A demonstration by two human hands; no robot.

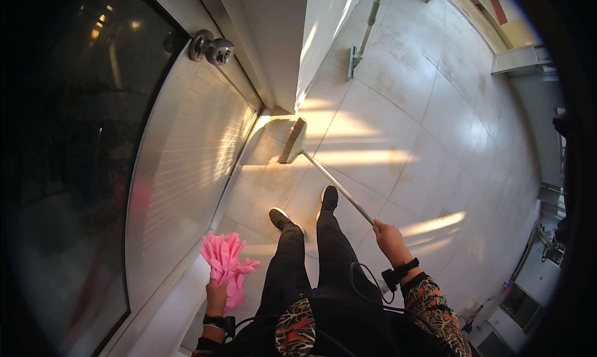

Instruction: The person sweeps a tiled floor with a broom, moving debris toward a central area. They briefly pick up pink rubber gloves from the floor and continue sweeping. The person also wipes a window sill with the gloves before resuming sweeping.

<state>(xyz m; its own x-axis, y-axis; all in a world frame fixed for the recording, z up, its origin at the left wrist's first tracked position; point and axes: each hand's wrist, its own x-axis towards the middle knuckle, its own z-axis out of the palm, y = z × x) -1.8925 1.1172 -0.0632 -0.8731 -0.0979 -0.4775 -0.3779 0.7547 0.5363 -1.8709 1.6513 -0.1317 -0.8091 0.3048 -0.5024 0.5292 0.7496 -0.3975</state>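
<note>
My right hand [390,241] grips the top end of a broom handle [343,190]. At the far end, the pale broom head [295,143] with brown bristles is down at the tiled floor, near the door frame and a wall corner. A bunch of pink rubber gloves [226,264] is held in my left hand [216,297], fingers of the gloves fanned upward and part hanging below. Both wrists wear black straps with cables. My feet in dark shoes [329,198] stand on the floor between the two hands.
A door with dark glass and a round metal knob [219,51] stands close on my left. Ahead, a green-headed floor squeegee or mop [354,61] stands by the white wall [322,35]. White cabinets or appliances [517,305] line the right side. Sunlight streaks cross the tiles [415,138].
</note>
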